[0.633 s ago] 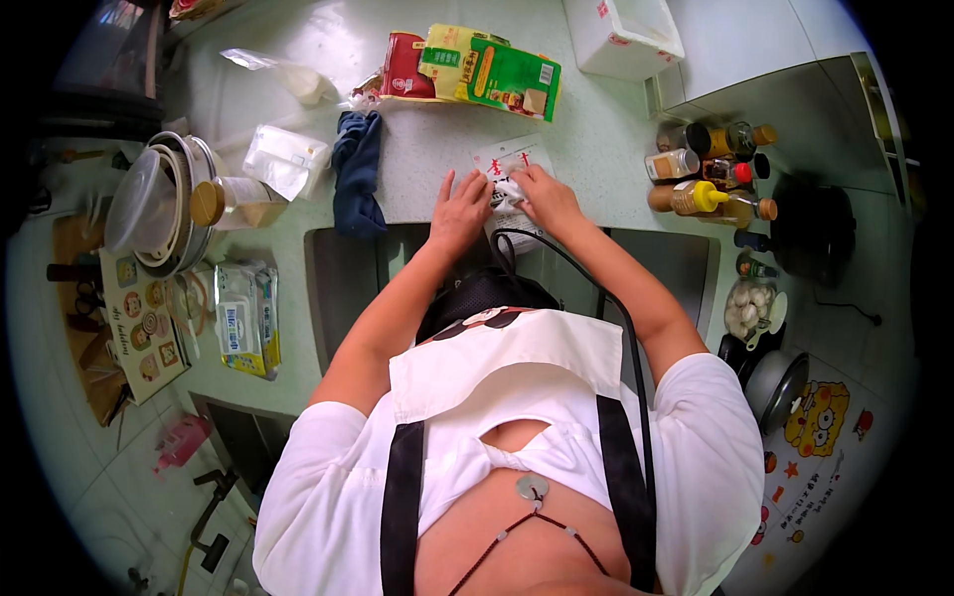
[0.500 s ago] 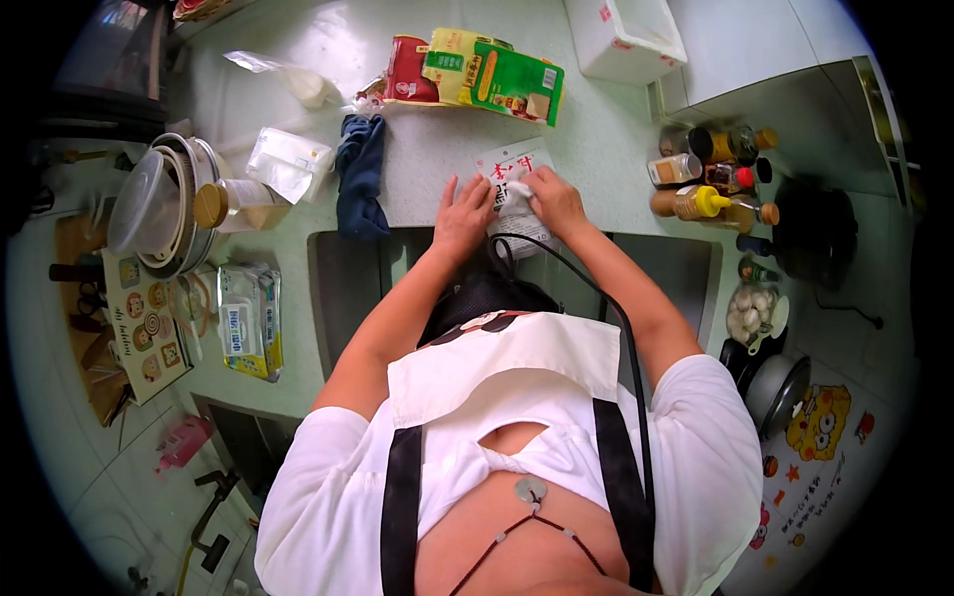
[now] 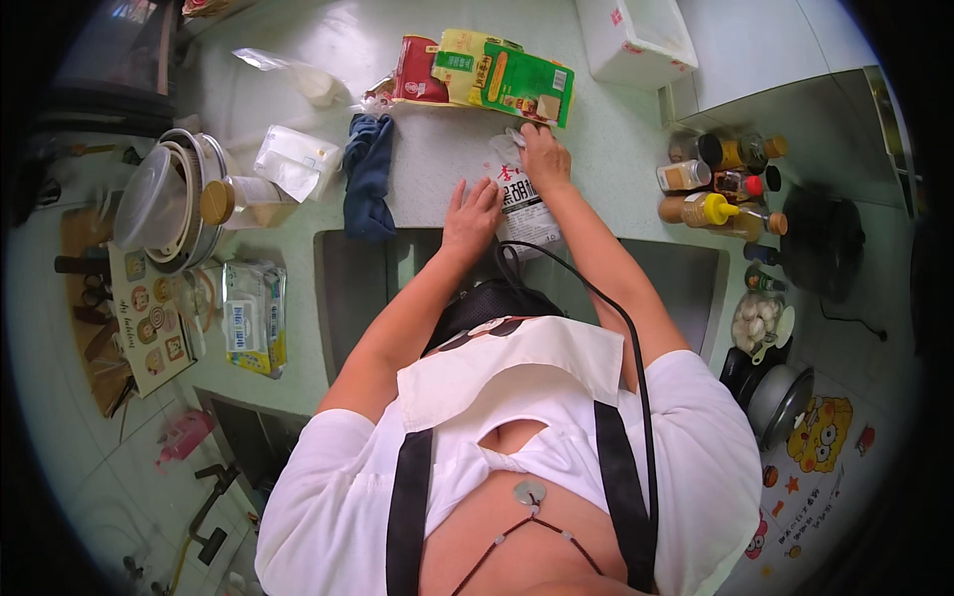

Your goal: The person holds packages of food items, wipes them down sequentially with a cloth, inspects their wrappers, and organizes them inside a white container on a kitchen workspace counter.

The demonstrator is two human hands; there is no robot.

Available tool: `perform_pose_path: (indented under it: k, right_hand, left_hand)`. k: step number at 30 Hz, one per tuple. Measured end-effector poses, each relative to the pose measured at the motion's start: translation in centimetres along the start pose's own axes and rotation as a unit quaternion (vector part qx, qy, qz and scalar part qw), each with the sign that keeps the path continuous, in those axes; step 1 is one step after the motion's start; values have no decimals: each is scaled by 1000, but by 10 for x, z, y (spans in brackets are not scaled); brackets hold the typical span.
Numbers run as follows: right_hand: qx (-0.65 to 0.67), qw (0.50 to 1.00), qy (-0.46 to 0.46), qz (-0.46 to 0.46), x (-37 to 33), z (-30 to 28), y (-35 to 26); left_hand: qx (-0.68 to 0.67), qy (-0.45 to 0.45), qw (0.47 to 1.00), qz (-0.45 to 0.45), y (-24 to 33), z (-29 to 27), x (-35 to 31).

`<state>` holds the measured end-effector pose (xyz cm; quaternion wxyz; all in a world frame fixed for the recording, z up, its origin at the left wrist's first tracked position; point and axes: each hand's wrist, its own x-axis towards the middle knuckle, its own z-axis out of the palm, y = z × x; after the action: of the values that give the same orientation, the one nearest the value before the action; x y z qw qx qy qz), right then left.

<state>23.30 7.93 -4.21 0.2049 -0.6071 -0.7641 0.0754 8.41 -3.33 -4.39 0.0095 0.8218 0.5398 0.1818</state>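
Note:
A flat white packet [image 3: 527,221] with black and red print lies at the counter's near edge. My left hand [image 3: 471,216] rests on its left side with fingers stretched out, pressing it down. A crumpled white wipe [image 3: 509,145] is pinched in the fingers of my right hand [image 3: 546,161], at the far end of the packet. That hand and forearm hide the packet's right side. Just beyond it lie a green flat packet [image 3: 527,81], a yellow one [image 3: 458,62] and a red one [image 3: 411,74], overlapping each other.
Left of my hands lie a dark blue cloth [image 3: 369,179] and a white tissue pack [image 3: 294,161]. Stacked bowls [image 3: 164,199] and a wipes pack [image 3: 254,316] stand farther left. Bottles [image 3: 708,211] line the right. A black cable [image 3: 618,306] crosses my right forearm.
My right hand has slid away from me with the wipe, from the packet's middle to its far end, uncovering more print. My left hand stays at the packet's left side.

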Motion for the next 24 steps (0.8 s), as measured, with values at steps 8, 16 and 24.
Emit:
perform_pose_path:
  k: [8,16,24]
  right_hand:
    - [108,987,-25,-114,-17,-4,-13]
    - [-3,1000,-8,19,-6,-9,28]
    - [13,1000,3,21,-11,-15,29]
  left_hand:
    - [-22,-9,1000,-3,-2,-4,1]
    - [-27,-7,1000,8,0,-2,1]
    - [-14,-24,1000,2,-2,-6,0]
